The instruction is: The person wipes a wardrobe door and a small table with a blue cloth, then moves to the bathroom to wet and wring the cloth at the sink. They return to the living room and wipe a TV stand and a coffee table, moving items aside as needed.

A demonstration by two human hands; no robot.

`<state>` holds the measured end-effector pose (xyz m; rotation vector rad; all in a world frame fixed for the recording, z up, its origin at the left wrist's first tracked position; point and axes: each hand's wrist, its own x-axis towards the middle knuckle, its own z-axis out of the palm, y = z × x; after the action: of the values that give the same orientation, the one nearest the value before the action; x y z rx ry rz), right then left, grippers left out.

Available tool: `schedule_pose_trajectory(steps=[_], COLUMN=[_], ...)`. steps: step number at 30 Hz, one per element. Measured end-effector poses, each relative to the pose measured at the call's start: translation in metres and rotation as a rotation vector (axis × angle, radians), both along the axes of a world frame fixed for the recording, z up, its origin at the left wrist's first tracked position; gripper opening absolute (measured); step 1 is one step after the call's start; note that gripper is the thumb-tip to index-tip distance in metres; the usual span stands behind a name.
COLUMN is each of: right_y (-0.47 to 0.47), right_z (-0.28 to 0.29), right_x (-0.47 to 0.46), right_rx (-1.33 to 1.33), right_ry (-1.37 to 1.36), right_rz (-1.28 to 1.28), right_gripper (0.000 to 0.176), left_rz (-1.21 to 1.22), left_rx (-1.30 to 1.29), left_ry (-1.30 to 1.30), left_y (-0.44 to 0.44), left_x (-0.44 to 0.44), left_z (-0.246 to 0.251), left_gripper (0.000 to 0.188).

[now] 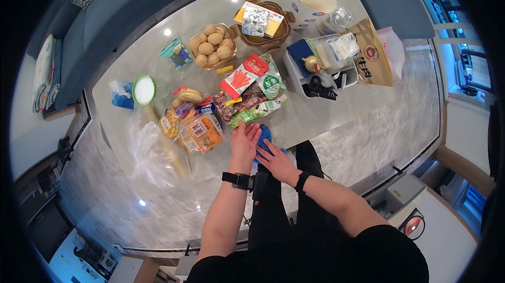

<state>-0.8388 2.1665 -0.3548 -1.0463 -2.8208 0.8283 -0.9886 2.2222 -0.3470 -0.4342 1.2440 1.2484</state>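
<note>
My left hand (245, 144) is over the table's near edge, palm partly up, with spread fingers and nothing visible in it. Beside it my right hand (279, 163) rests its fingertips on a crumpled blue cloth or bag (265, 136) at the edge; I cannot tell if it grips it. Just beyond the left fingertips lies a green snack packet (258, 111). Behind that are a red and white snack packet (244, 76) and a green and white packet (271, 82). A clear box of orange-labelled food (202, 133) sits left of my hands.
A clear plastic bag (152, 156) lies at the table's left end, near a green-rimmed container (144, 90). Farther back are a tub of round brown items (213, 48), a brown lidded dish (276, 44) and a large paper bucket (311, 3). A filled bin (294, 80) and a paper bag (375, 56) stand right.
</note>
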Motion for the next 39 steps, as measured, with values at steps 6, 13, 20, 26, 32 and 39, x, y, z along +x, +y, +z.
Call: schedule_pose_trajectory(steps=[6, 13, 20, 26, 32, 39], right_y=[0.001, 0.002, 0.0, -0.001, 0.026, 0.062], right_z=[-0.004, -0.003, -0.005, -0.013, -0.009, -0.007], right_x=[0.005, 0.011, 0.012, 0.015, 0.055, 0.115], right_rx=[-0.03, -0.033, 0.022, 0.057, 0.085, 0.138], right_ry=[0.036, 0.036, 0.04, 0.043, -0.042, -0.207], right_rz=[-0.003, 0.026, 0.009, 0.005, -0.288, -0.892], right_gripper=[0.045, 0.047, 0.046, 0.043, 0.047, 0.056], left_rz=[0.08, 0.074, 0.124, 0.2, 0.197, 0.099], left_rx=[0.026, -0.137, -0.201, -0.22, -0.109, -0.142], left_ry=[-0.151, -0.341, -0.508, -0.579, -0.71, -0.589], left_y=[0.013, 0.034, 0.044, 0.046, 0.047, 0.041], left_x=[0.002, -0.026, -0.046, -0.047, -0.056, -0.057], left_z=[-0.002, -0.021, -0.015, -0.006, 0.0, -0.004], left_gripper=[0.036, 0.027, 0.034, 0.036, 0.033, 0.028])
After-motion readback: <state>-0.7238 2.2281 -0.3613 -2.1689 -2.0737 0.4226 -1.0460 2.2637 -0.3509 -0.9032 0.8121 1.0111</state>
